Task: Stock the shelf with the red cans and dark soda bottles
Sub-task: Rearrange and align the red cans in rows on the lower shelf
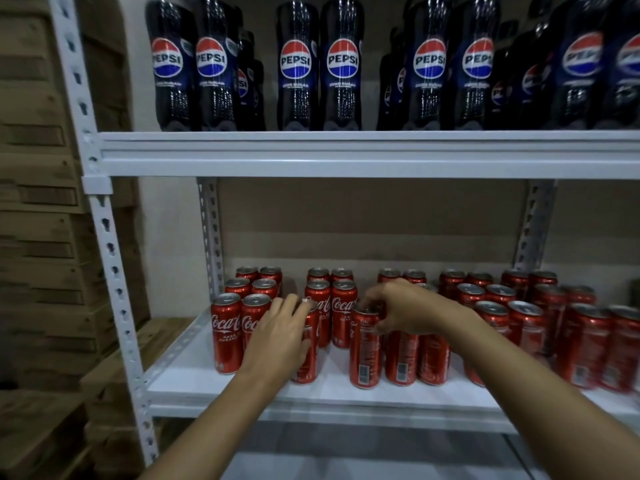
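Several red cans stand in paired rows on the white lower shelf [194, 372]. My left hand [280, 337] wraps around one red can [309, 362] near the shelf's front, left of centre. My right hand [405, 310] grips the top of another red can [365, 351] that stands upright on the shelf beside two more cans. Dark soda bottles [296, 64] with round red, white and blue labels line the upper shelf [346, 154] in pairs.
A white perforated upright post [110, 258] frames the shelf's left side. Stacked brown cardboard boxes [38, 209] fill the space to the left. A lower shelf board [381, 455] shows beneath my arms. More red cans [588, 344] crowd the right end.
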